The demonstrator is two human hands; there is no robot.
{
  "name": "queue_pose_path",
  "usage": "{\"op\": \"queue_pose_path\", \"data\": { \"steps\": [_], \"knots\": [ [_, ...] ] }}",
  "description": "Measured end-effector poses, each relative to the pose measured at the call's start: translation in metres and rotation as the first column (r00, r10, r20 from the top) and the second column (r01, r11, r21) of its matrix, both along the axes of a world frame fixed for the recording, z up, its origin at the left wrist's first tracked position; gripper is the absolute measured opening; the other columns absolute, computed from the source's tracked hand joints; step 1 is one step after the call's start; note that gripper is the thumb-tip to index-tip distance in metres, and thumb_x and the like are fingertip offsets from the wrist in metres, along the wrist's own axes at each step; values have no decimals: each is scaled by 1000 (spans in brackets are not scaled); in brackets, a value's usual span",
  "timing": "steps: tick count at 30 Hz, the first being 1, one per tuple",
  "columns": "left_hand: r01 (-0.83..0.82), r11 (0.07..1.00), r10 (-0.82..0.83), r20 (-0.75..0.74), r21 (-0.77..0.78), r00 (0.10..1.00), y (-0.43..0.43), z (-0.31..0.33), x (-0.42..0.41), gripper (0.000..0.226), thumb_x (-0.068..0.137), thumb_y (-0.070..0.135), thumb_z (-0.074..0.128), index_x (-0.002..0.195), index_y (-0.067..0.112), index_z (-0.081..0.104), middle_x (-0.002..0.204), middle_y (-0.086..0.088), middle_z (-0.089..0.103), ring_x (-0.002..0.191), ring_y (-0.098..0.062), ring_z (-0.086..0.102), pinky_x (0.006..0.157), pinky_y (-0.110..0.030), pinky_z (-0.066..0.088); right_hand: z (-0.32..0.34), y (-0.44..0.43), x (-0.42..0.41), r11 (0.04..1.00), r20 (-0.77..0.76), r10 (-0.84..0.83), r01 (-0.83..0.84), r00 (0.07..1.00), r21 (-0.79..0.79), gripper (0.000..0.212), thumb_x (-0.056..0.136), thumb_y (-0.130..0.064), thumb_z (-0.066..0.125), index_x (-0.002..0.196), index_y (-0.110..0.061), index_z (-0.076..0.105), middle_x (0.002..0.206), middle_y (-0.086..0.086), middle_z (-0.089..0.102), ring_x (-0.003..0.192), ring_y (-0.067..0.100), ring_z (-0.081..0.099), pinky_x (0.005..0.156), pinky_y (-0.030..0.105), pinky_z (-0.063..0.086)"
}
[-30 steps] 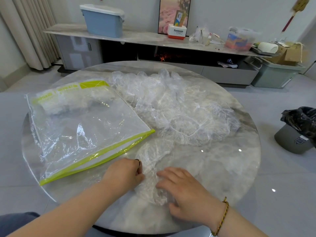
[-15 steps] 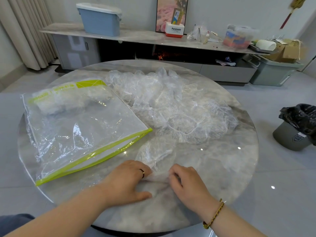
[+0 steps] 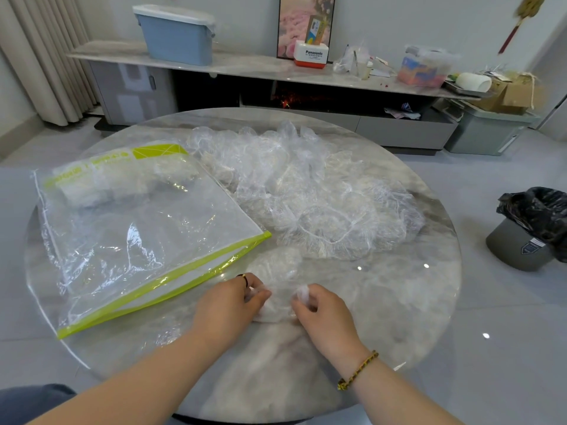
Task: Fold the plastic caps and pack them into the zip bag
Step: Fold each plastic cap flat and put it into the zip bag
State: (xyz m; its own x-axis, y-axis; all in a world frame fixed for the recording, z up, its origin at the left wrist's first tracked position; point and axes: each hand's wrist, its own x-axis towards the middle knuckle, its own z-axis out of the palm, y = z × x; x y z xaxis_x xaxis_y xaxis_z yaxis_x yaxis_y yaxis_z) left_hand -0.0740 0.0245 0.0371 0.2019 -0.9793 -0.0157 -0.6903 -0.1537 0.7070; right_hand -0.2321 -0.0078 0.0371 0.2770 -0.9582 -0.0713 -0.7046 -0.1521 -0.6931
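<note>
Head view: at lower centre, your left hand (image 3: 228,305) and right hand (image 3: 322,314) each pinch one end of a plastic cap (image 3: 277,305). If either pinch slackens, the thin film will likely spring open. The zip bag (image 3: 138,228) lies at centre left with its green edge just beside your left hand. The loose pile of caps (image 3: 306,191) close behind could snag your fold.

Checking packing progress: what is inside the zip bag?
A bundle of folded plastic caps lies at the far end of the zip bag; the rest looks empty. Their count is hidden by overlap.
</note>
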Motion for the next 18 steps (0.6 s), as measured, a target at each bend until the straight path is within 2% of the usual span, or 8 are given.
{"op": "queue_pose_path", "data": {
  "steps": [2,4,6,9,12,14,15,18],
  "knots": [
    [-3,1000,4,101,-12,995,-1,1,-1,24,92,37,52,71,38,39,60,14,48,63,-7,47,52,-15,30,3,-5,2,999,-10,-36,36,999,14,21,89,-31,55,76,-16,53,66,-6,54,70,13,56,61,25,40],
    [6,1000,-5,150,-9,989,-2,1,0,19,93,37,50,78,36,39,60,14,45,69,-10,46,51,-12,27,4,-9,1,999,-31,-45,46,999,23,18,90,-35,54,93,-18,59,62,-11,55,70,8,56,58,18,38],
    [28,999,-24,181,-23,983,-2,0,-1,23,93,37,49,76,38,34,62,14,43,71,-9,45,50,-12,28,5,-10,1,998,-82,-56,57,995,6,23,90,-40,52,104,-22,57,62,-12,55,75,7,57,57,13,34],
    [36,998,-23,242,-49,970,0,1,-2,17,94,38,47,87,35,31,74,16,45,81,-8,51,52,-13,28,6,-8,1,995,-179,-74,60,981,-80,34,90,-45,49,118,-25,48,69,-14,49,90,12,60,64,23,38],
    [26,996,-5,252,-81,968,1,-2,-3,21,93,35,48,92,31,27,89,15,40,85,-14,53,58,-23,29,9,-7,0,968,-202,-122,72,972,-241,34,91,-35,50,120,-21,40,89,-11,51,91,13,58,67,21,37],
    [19,992,4,192,-121,981,0,-6,0,30,92,29,52,78,32,26,82,17,36,85,-20,55,63,-26,33,5,-8,1,831,-156,-79,-22,985,-556,22,80,-25,51,101,-21,44,92,-4,55,83,13,54,66,18,37],
    [12,990,9,150,-139,989,-1,-7,1,36,90,26,55,72,31,24,78,19,34,83,-22,55,65,-28,34,2,-9,1,729,-134,19,-106,991,-677,18,74,-23,49,91,-21,43,90,-4,53,81,12,50,68,18,35],
    [43,984,-21,126,-174,992,-5,-12,5,39,85,14,64,66,31,35,73,19,33,65,-16,51,57,-28,37,-6,-4,3,609,-209,291,-349,933,-712,15,70,-21,48,85,-22,44,91,-6,56,87,13,48,79,21,34]
  ]
}}
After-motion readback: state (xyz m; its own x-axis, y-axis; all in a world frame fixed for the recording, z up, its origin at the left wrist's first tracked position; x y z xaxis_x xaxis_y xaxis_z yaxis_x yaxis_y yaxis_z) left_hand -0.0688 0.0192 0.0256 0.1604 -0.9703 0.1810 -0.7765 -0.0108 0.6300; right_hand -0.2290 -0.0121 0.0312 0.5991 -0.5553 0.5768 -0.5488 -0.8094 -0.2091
